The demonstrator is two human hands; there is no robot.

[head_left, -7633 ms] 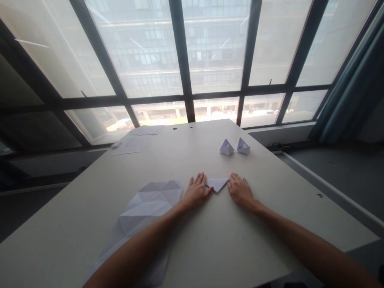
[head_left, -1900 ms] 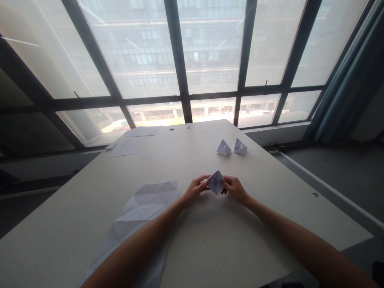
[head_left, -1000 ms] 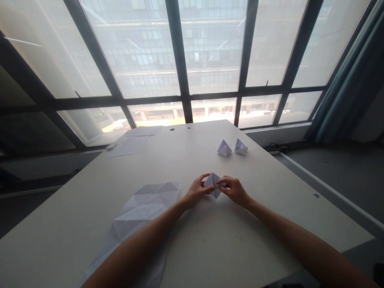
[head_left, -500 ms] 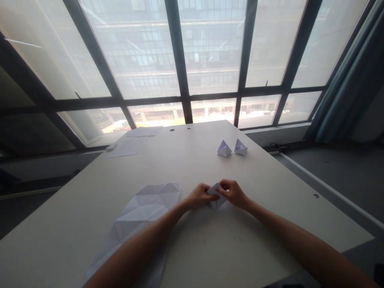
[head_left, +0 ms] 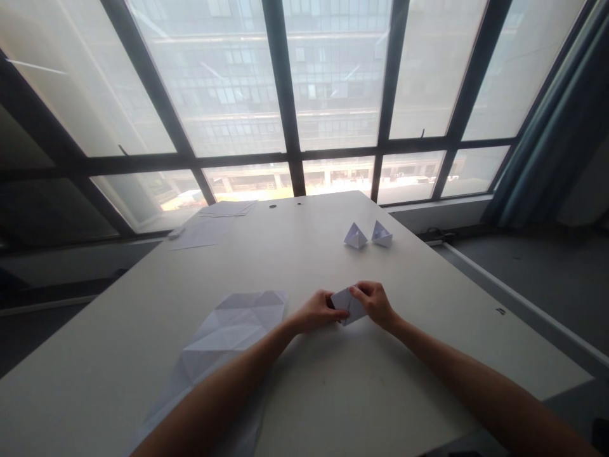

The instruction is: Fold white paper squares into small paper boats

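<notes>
A small folded piece of white paper (head_left: 351, 306) is held just above the table between both hands. My left hand (head_left: 318, 311) grips its left side, with the thumb lying across the front. On the upper right, my right hand (head_left: 373, 301) pinches it, thumb in front and fingers behind. A crease or slit runs down the paper's face. To the left, partly under my left forearm, lies a large creased white sheet (head_left: 233, 324). Farther off stand two folded paper shapes with pointed tops, one on the left (head_left: 355, 236) and another on the right (head_left: 381, 234).
The white table (head_left: 295, 254) reaches toward tall framed windows (head_left: 333, 76). Several flat paper sheets (head_left: 204, 230) lie at its far left. A small dark mark (head_left: 500, 311) shows near the right edge. A blue curtain (head_left: 533, 146) hangs at the right.
The folded paper has turned, its front fold now slanting and its right part reaching farther right. My right hand has shifted slightly right; my left hand has stayed nearly in place.
</notes>
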